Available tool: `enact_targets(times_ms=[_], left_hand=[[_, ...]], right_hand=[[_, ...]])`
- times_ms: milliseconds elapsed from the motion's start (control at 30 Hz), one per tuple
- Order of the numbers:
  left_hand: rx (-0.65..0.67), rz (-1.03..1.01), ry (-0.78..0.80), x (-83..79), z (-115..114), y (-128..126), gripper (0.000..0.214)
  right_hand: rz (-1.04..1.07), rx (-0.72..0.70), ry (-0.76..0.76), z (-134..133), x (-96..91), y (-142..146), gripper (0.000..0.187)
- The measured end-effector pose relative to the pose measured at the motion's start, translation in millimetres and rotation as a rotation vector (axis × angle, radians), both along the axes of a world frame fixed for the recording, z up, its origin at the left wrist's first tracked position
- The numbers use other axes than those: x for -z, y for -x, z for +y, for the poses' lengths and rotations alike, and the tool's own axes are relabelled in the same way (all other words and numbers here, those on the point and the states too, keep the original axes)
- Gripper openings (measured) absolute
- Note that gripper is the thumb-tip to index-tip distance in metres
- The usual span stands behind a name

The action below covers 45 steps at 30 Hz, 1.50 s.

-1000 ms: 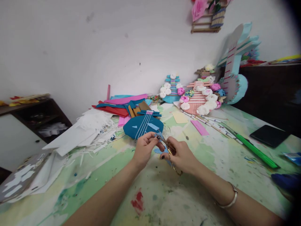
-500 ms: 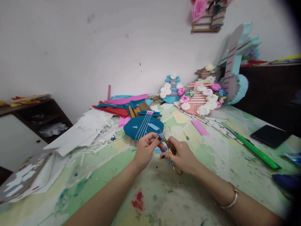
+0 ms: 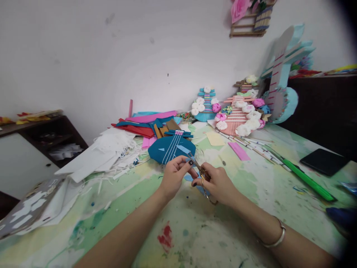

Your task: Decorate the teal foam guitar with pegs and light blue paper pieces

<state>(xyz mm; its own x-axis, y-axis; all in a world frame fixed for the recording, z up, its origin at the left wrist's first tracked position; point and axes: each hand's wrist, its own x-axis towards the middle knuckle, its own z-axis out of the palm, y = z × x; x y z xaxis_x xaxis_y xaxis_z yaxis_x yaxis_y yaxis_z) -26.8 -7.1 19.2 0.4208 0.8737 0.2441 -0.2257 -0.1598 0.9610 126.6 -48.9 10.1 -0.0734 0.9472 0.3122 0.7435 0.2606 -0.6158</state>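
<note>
My right hand (image 3: pixel 220 185) grips gold-coloured scissors (image 3: pixel 205 182), their blades pointing up and left toward my other hand. Between thumb and fingers, my left hand (image 3: pixel 176 174) pinches a small piece of light blue paper (image 3: pixel 189 159), mostly hidden by the fingers and blades. More light blue paper (image 3: pixel 188 177) shows below the hands. Just beyond them lies a dark blue lute-shaped craft piece (image 3: pixel 160 149) with white strings and pegs. A light blue paper strip (image 3: pixel 183 149) rests on its face.
White paper and shreds (image 3: pixel 111 149) spread at left, with coloured crepe paper (image 3: pixel 150 117) behind. Decorated lutes (image 3: pixel 206 108) stand by the wall. On the right are a pink paper strip (image 3: pixel 239 151), a green cutter (image 3: pixel 309 180) and a black tablet-like slab (image 3: pixel 323 161).
The view has shifted slightly, so the surroundings sit a little further right. Both hands stay close together, with the scissors still at the left fingers.
</note>
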Motion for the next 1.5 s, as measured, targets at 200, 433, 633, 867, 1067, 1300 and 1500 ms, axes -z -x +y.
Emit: enact_targets(times_ms=[200,433,633,867,1067,1300,1500], left_hand=[[-0.005,0.026,-0.012,0.0,2.1,1.7,0.017],[0.007,0.046,-0.013,-2.3,4.1,4.6,0.019],[0.059,0.074,-0.038,-7.9,7.2,9.3,0.020],[0.131,0.126,-0.068,-11.1,13.5,17.2,0.023],[0.165,0.183,-0.110,-13.0,17.5,22.8,0.021],[0.149,0.233,-0.125,-16.0,19.3,26.6,0.024],[0.148,0.270,-0.116,-17.6,20.1,28.8,0.025]], right_hand=[[-0.017,0.018,-0.008,0.8,-2.3,1.4,0.035],[-0.036,0.015,-0.032,0.8,-1.8,-0.7,0.033],[-0.047,0.018,-0.029,0.8,-3.4,-1.2,0.036],[-0.070,0.018,-0.072,0.3,-4.6,-2.7,0.037],[-0.095,0.010,-0.063,0.5,-6.1,-3.7,0.037],[-0.083,-0.006,-0.047,1.3,-5.9,-5.4,0.040],[-0.129,0.004,-0.009,2.1,-8.8,-7.9,0.039]])
